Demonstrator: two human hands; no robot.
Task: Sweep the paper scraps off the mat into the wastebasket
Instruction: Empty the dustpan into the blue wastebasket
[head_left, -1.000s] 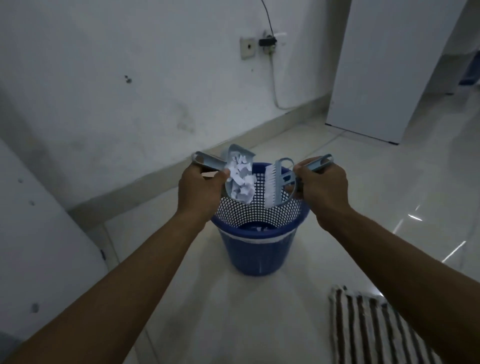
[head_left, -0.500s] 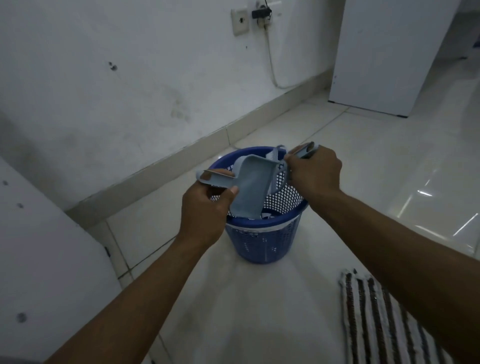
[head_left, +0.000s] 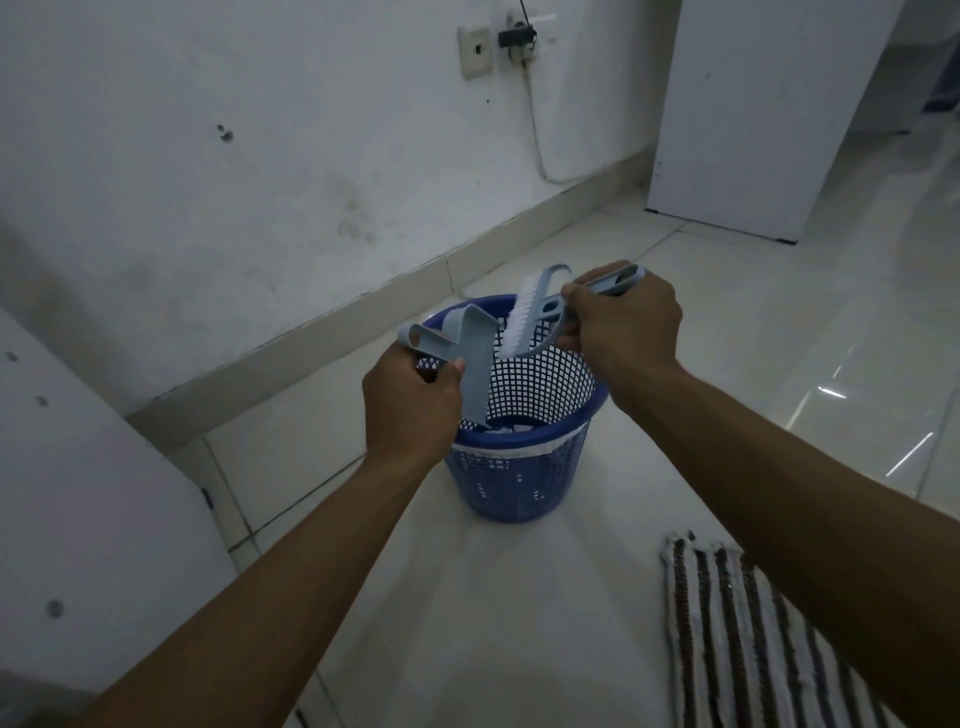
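Both hands (head_left: 410, 405) (head_left: 626, 332) hold dustpan (head_left: 475, 364), brush (head_left: 519, 322) over wastebasket (head_left: 519, 483).

In my left hand (head_left: 410, 402) I am gripping a pale blue plastic dustpan (head_left: 475, 364), smooth and matt; in my right hand (head_left: 626, 322), a pale blue plastic brush (head_left: 519, 323) with white bristles. The round blue plastic mesh wastebasket (head_left: 519, 483) is showing a dull sheen. The white floor tiles (head_left: 779, 353) are gleaming glossy; the striped woven cloth mat (head_left: 737, 623) is looking coarse.

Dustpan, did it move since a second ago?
Yes. The dustpan has tipped steeply and dropped lower: its lip now pokes down below the rim of the wastebasket.
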